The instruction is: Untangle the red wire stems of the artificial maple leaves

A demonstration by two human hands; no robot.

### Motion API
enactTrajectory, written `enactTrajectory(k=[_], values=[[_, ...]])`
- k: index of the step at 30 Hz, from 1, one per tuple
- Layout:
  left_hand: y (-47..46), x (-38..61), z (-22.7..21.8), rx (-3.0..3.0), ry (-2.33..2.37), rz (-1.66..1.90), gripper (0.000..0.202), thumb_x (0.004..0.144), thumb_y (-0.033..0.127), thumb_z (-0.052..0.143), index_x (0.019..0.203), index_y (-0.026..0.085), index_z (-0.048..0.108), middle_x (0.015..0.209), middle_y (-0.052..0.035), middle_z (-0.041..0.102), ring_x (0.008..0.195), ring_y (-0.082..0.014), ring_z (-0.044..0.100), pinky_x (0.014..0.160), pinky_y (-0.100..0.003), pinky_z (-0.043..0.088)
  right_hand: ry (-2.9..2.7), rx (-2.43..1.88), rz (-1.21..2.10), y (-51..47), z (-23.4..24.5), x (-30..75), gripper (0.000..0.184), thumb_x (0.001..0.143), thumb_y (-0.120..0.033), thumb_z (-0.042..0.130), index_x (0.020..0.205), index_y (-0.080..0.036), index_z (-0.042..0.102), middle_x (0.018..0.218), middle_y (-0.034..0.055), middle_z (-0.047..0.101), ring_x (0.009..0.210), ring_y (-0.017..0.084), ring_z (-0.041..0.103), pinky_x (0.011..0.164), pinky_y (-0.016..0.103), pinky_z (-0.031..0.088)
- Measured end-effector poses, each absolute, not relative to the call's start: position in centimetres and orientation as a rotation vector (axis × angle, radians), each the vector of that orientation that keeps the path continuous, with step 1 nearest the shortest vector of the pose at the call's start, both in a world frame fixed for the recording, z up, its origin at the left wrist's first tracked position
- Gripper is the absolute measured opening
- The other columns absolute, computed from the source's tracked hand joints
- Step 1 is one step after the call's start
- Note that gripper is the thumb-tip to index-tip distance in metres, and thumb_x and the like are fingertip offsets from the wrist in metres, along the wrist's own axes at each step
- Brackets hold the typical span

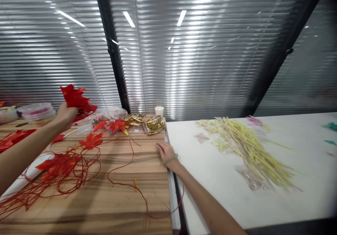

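My left hand [67,112] is raised over the left side of the wooden table, closed around a bunch of red artificial maple leaves [76,99]. Near the seam between the two tables, my right hand [168,154] rests low over the wood, wearing a beaded bracelet [170,158]. Its fingers are drawn together; whether a small thing is pinched at their tips is unclear. A thin red cord [123,184] curves across the wood and passes beneath the right forearm. Below my left hand lies a tangle of red cord [79,173] with more maple leaves [91,141] around it.
Gold foil packets [154,124], a paper cup [159,111] and clear plastic bags [116,113] line the back. Round plastic tubs [37,112] stand at far left. Yellow strands [247,143] lie on the white table [210,182]. Blinds [168,52] cover the glass behind.
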State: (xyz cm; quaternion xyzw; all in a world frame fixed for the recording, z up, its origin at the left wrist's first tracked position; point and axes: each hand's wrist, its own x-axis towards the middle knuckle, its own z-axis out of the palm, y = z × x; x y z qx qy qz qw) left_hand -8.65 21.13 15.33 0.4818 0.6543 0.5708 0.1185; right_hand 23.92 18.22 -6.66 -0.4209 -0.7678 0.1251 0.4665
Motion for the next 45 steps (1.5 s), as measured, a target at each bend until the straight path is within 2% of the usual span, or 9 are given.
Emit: enactTrajectory(k=[4, 9, 14, 19, 25, 29, 33, 38, 45], values=[[18.2, 0.9, 11.5, 1.208, 1.473, 1.325, 0.019, 0.075, -0.002, 0.045, 0.085, 0.008, 0.057, 0.072, -0.0044, 0.062, 0.061, -0.0097, 0.059, 0.065, -0.025, 0.052, -1.833, -1.058, 0.311, 17.9, -6.3, 24.3, 0.028, 0.086, -0.011, 0.039, 0.098, -0.016, 0.064, 0.091, 0.0087, 0.065, 0.087, 0.019, 0.058, 0.081, 0.033, 0.046], [16.7, 7.8, 3.5, 0.933, 1.239, 1.04, 0.017, 0.074, 0.002, 0.048, 0.062, 0.013, 0.054, 0.052, -0.0023, 0.056, 0.04, -0.0104, 0.052, 0.041, -0.02, 0.047, -1.721, -1.12, 0.271, 17.5, -6.1, 25.7, 0.03, 0.086, -0.013, 0.038, 0.096, -0.015, 0.066, 0.088, 0.0087, 0.065, 0.082, 0.019, 0.058, 0.077, 0.031, 0.046], [17.7, 7.2, -0.6, 0.776, 1.165, 0.977, 0.01, 0.075, 0.007, 0.054, 0.068, 0.013, 0.058, 0.054, -0.0045, 0.063, 0.045, -0.0133, 0.059, 0.041, -0.019, 0.047, -1.581, -1.177, 0.332, 18.4, -6.1, 26.6, 0.031, 0.087, -0.021, 0.039, 0.097, -0.015, 0.068, 0.081, 0.0076, 0.066, 0.073, 0.018, 0.06, 0.071, 0.03, 0.047], [17.6, 5.2, -0.3, 0.793, 1.109, 1.086, 0.017, 0.07, 0.004, 0.062, 0.079, 0.018, 0.063, 0.084, -0.0063, 0.071, 0.074, -0.0157, 0.067, 0.061, -0.019, 0.054, -1.534, -1.214, 0.523, 19.3, -6.2, 26.5, 0.028, 0.085, -0.026, 0.044, 0.098, -0.019, 0.068, 0.081, 0.0049, 0.068, 0.077, 0.019, 0.06, 0.076, 0.032, 0.046], [17.9, 4.7, -0.4, 0.893, 1.152, 1.108, 0.018, 0.067, 0.0, 0.061, 0.073, 0.017, 0.062, 0.091, -0.0093, 0.07, 0.092, -0.02, 0.065, 0.08, -0.026, 0.054, -1.208, -1.047, 1.099, 19.1, -6.0, 27.4, 0.035, 0.076, -0.038, 0.059, 0.103, -0.017, 0.065, 0.081, 0.0038, 0.066, 0.072, 0.016, 0.058, 0.072, 0.03, 0.046], [18.1, 4.5, -1.0, 0.953, 1.196, 1.087, 0.011, 0.073, 0.007, 0.056, 0.068, 0.014, 0.062, 0.086, -0.0126, 0.071, 0.086, -0.0202, 0.066, 0.079, -0.028, 0.054, -1.061, -0.882, 1.348, 18.4, -5.3, 27.6, 0.037, 0.063, -0.04, 0.072, 0.089, -0.015, 0.068, 0.079, 0.0039, 0.065, 0.064, 0.011, 0.054, 0.067, 0.025, 0.044], [17.9, 4.7, -1.0, 1.223, 1.308, 1.018, 0.006, 0.071, 0.016, 0.06, 0.071, 0.013, 0.065, 0.081, -0.0118, 0.071, 0.077, -0.0203, 0.066, 0.072, -0.03, 0.053, -1.06, -0.81, 1.418, 17.7, -4.7, 27.4, 0.034, 0.064, -0.043, 0.072, 0.081, -0.014, 0.069, 0.074, 0.0027, 0.064, 0.062, 0.009, 0.052, 0.065, 0.024, 0.043], [17.7, 3.9, 0.1, 1.403, 1.475, 1.136, 0.019, 0.068, 0.033, 0.063, 0.064, 0.014, 0.064, 0.058, -0.0039, 0.064, 0.059, -0.0184, 0.059, 0.056, -0.026, 0.045, -1.017, -0.902, 1.393, 17.4, -4.5, 27.9, 0.036, 0.059, -0.043, 0.075, 0.08, -0.014, 0.069, 0.071, 0.0019, 0.064, 0.059, 0.009, 0.052, 0.059, 0.023, 0.041], [17.9, 0.5, 2.1, 1.677, 2.176, 1.564, 0.036, 0.078, 0.045, 0.046, 0.053, 0.02, 0.048, 0.051, -0.0002, 0.048, 0.055, -0.0174, 0.048, 0.055, -0.028, 0.032, -1.033, -0.928, 1.37, 17.3, -4.3, 28.4, 0.034, 0.06, -0.037, 0.075, 0.085, -0.015, 0.07, 0.08, 0.0044, 0.066, 0.067, 0.01, 0.056, 0.063, 0.023, 0.042]])
